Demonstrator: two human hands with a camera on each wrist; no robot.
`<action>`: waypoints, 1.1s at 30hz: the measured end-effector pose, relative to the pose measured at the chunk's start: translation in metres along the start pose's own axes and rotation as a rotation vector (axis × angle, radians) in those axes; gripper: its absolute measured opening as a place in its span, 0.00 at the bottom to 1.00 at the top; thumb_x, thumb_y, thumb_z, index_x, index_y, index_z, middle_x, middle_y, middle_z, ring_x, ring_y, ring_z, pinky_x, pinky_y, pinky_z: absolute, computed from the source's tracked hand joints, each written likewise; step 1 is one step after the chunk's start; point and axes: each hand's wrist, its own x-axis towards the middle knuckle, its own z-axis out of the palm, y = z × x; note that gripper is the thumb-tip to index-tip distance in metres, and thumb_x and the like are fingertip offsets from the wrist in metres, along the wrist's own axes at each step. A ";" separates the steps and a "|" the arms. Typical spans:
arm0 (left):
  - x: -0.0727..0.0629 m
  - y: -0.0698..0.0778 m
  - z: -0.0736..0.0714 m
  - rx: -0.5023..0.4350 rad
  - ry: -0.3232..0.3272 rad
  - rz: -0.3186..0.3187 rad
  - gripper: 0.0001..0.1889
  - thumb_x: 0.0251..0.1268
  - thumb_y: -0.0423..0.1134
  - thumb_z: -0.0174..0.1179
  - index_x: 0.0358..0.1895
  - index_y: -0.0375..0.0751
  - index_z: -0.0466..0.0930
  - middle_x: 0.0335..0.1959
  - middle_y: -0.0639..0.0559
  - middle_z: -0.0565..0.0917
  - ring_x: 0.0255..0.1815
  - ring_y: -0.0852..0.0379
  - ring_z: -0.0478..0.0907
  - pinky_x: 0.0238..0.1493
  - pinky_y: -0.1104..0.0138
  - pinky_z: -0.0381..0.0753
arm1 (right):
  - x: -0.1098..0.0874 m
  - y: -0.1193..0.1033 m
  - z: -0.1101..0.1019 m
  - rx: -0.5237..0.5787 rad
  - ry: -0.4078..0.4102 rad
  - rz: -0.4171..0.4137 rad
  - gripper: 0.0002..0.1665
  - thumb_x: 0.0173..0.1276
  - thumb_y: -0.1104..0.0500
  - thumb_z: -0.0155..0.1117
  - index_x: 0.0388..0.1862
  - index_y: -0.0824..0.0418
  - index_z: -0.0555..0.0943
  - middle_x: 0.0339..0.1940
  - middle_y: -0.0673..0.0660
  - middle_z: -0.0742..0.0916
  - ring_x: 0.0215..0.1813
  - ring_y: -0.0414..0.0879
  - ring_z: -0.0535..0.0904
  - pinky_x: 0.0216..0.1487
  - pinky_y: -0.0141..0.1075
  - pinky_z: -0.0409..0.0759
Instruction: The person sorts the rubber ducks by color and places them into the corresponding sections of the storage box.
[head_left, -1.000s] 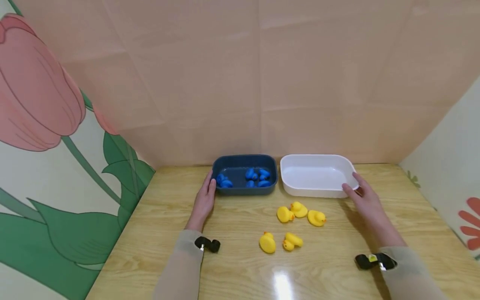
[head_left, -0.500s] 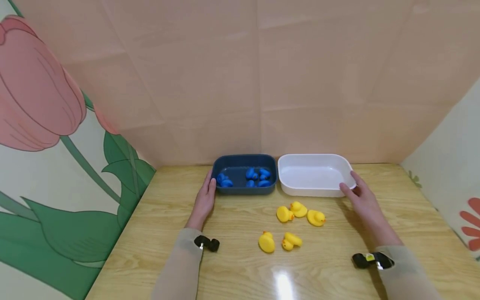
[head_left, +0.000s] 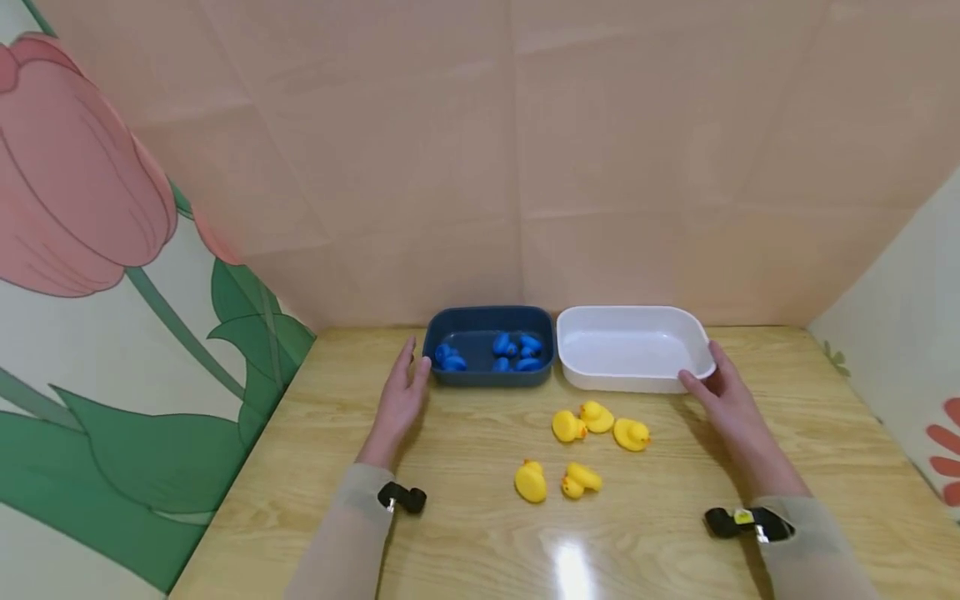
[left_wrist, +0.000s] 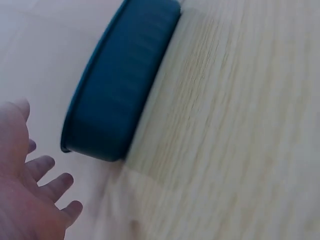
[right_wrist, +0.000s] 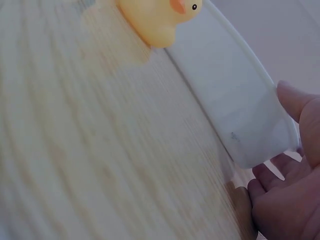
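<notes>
A dark blue tray (head_left: pixel 487 379) holding small blue pieces stands beside an empty white tray (head_left: pixel 637 382) on the table

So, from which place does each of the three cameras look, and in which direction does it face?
Head: sits above the wooden table, faces forward and down; shows both forearms, left hand beside the dark blue plastic tray, right hand at the white plastic tray.
Left wrist: low beside the left hand, faces the blue tray's outer wall; fingers show.
Right wrist: low at the right hand, faces the white tray's wall and a yellow rubber duck.
Shared: each wrist view shows a tray that the head view also shows.
</notes>
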 end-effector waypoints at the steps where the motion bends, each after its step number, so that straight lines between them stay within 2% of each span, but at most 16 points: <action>1: -0.001 0.002 -0.001 0.010 -0.004 0.006 0.36 0.92 0.61 0.46 0.93 0.59 0.49 0.91 0.51 0.55 0.90 0.43 0.52 0.87 0.42 0.53 | 0.000 0.000 0.000 -0.006 -0.001 0.003 0.57 0.89 0.43 0.59 0.94 0.50 0.31 0.91 0.70 0.48 0.89 0.72 0.47 0.69 0.12 0.55; 4: -0.005 0.007 -0.002 0.040 -0.021 0.031 0.38 0.91 0.64 0.46 0.93 0.56 0.49 0.91 0.50 0.54 0.91 0.45 0.50 0.88 0.44 0.52 | -0.001 0.001 -0.001 -0.026 -0.001 0.007 0.58 0.88 0.42 0.60 0.94 0.49 0.30 0.92 0.69 0.47 0.89 0.72 0.46 0.71 0.13 0.53; 8: -0.011 0.015 -0.004 0.058 -0.038 0.076 0.40 0.90 0.62 0.49 0.92 0.49 0.51 0.91 0.48 0.55 0.90 0.45 0.51 0.87 0.45 0.53 | -0.003 0.001 -0.002 -0.059 -0.002 0.013 0.58 0.88 0.41 0.59 0.94 0.47 0.30 0.92 0.68 0.47 0.89 0.72 0.47 0.82 0.28 0.52; 10: -0.013 0.018 -0.003 0.072 -0.049 0.110 0.40 0.90 0.60 0.51 0.92 0.45 0.52 0.91 0.46 0.56 0.90 0.43 0.52 0.87 0.44 0.53 | -0.003 0.000 -0.003 -0.069 0.000 0.012 0.58 0.88 0.40 0.59 0.94 0.47 0.30 0.92 0.68 0.48 0.89 0.73 0.48 0.83 0.30 0.52; 12: -0.017 0.022 -0.003 0.089 -0.062 0.138 0.39 0.90 0.57 0.53 0.91 0.44 0.54 0.90 0.45 0.57 0.90 0.42 0.53 0.87 0.43 0.54 | -0.003 0.000 -0.003 -0.071 0.003 0.005 0.58 0.88 0.41 0.60 0.94 0.48 0.31 0.92 0.69 0.49 0.88 0.73 0.49 0.79 0.23 0.54; 16: -0.025 0.029 0.002 0.138 -0.083 0.171 0.38 0.89 0.57 0.55 0.91 0.48 0.56 0.90 0.46 0.59 0.89 0.43 0.55 0.87 0.44 0.55 | -0.004 -0.001 -0.002 -0.057 0.008 -0.014 0.58 0.88 0.43 0.61 0.94 0.50 0.32 0.91 0.71 0.51 0.87 0.74 0.53 0.67 0.12 0.59; 22: -0.042 0.042 0.010 0.139 -0.127 0.199 0.37 0.87 0.54 0.60 0.91 0.54 0.58 0.88 0.47 0.63 0.83 0.43 0.68 0.83 0.43 0.64 | -0.003 0.001 -0.001 -0.048 0.015 -0.032 0.57 0.88 0.45 0.61 0.94 0.52 0.33 0.90 0.74 0.54 0.85 0.76 0.57 0.64 0.12 0.65; 25: -0.052 0.046 0.016 0.150 -0.160 0.190 0.37 0.86 0.53 0.62 0.90 0.57 0.59 0.87 0.47 0.65 0.81 0.43 0.71 0.81 0.41 0.67 | -0.001 0.002 -0.001 -0.046 0.019 -0.031 0.57 0.88 0.46 0.62 0.94 0.51 0.33 0.90 0.74 0.55 0.85 0.77 0.58 0.63 0.12 0.65; 30: -0.062 0.049 0.027 0.188 -0.232 0.190 0.38 0.84 0.50 0.66 0.90 0.56 0.61 0.84 0.46 0.71 0.76 0.43 0.76 0.78 0.42 0.72 | 0.001 0.006 -0.001 -0.031 0.022 -0.036 0.58 0.87 0.46 0.63 0.94 0.52 0.34 0.89 0.75 0.57 0.84 0.77 0.60 0.63 0.13 0.68; 33: -0.067 0.049 0.034 0.192 -0.275 0.210 0.39 0.83 0.49 0.68 0.89 0.51 0.63 0.80 0.44 0.75 0.72 0.43 0.79 0.74 0.43 0.76 | 0.000 0.007 -0.002 -0.027 0.029 -0.042 0.58 0.87 0.46 0.63 0.95 0.53 0.35 0.88 0.76 0.58 0.83 0.76 0.61 0.61 0.14 0.70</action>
